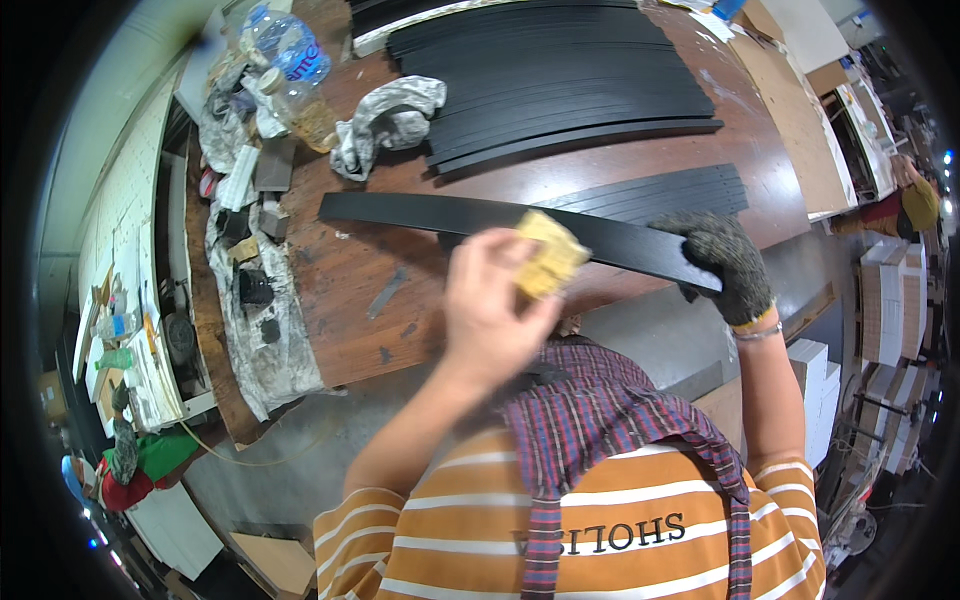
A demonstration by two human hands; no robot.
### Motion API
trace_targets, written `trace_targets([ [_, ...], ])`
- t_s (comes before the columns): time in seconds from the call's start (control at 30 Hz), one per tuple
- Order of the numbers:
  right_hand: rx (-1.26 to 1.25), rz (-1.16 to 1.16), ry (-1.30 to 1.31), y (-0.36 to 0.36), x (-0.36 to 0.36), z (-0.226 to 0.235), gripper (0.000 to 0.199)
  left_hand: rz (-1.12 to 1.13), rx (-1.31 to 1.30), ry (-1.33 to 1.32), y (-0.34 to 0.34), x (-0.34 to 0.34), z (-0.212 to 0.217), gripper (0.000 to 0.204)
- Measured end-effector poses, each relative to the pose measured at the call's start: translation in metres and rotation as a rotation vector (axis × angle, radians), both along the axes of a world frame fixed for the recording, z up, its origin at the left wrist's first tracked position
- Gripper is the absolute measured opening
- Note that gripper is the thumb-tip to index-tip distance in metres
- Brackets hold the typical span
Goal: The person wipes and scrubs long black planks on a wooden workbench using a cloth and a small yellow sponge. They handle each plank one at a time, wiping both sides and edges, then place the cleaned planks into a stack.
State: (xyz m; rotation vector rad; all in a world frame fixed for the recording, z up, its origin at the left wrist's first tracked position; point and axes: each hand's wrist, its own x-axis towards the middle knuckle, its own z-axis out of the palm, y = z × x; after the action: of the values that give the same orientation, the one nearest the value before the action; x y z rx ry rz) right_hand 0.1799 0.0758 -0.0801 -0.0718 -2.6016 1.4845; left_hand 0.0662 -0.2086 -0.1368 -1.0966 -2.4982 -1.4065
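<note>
My bare left hand (497, 308) pinches a folded yellow piece (552, 256) that looks like sandpaper. It is at the near edge of a long black slat (620, 243); whether it touches the slat I cannot tell. My right hand (722, 262), in a dark knitted glove, grips the slat's right end. The slat lies tilted, its left end higher in view, over the brown table (345, 265). Beyond it a row of flat black slats (665, 190) lies on the table, and farther back a large set of black slats (550, 85).
A crumpled stained rag (385, 120), a clear plastic bottle (287, 45) and a bottle of brownish liquid (300, 110) stand at the far left. Stained cloth (245, 330) with small blocks covers the left edge. Co-workers are at the left (150, 460) and right (905, 205).
</note>
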Motion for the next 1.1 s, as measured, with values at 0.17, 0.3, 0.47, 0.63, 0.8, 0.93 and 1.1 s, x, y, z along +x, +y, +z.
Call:
trace_targets([
  [0.17,0.099,0.255,0.251,0.018,-0.013,-0.003,0.026,-0.438,0.209,0.067,0.08,0.058,0.034,0.061],
  [0.3,0.011,0.156,0.066,0.021,-0.017,-0.004,0.029,-0.663,0.264,0.136,0.081,0.061,0.033,0.059],
  [0.47,-0.293,-0.066,-0.236,0.014,-0.011,0.0,0.031,0.174,0.053,0.094,-0.035,0.006,-0.016,0.05],
  [0.63,-0.598,-0.141,-0.327,-0.001,-0.006,0.002,0.044,0.843,-0.316,0.12,-0.204,-0.071,-0.081,0.053],
  [0.8,-0.694,-0.26,-0.292,-0.012,-0.006,0.002,0.042,0.849,-0.532,0.358,-0.226,-0.088,-0.114,0.048],
  [0.93,-0.671,-0.245,-0.275,-0.013,-0.008,0.007,0.04,0.58,-0.225,0.247,-0.15,-0.099,-0.104,0.039],
  [1.1,-0.638,-0.307,-0.279,-0.022,-0.001,0.008,0.04,0.554,-0.172,0.102,-0.069,-0.198,-0.071,0.045],
])
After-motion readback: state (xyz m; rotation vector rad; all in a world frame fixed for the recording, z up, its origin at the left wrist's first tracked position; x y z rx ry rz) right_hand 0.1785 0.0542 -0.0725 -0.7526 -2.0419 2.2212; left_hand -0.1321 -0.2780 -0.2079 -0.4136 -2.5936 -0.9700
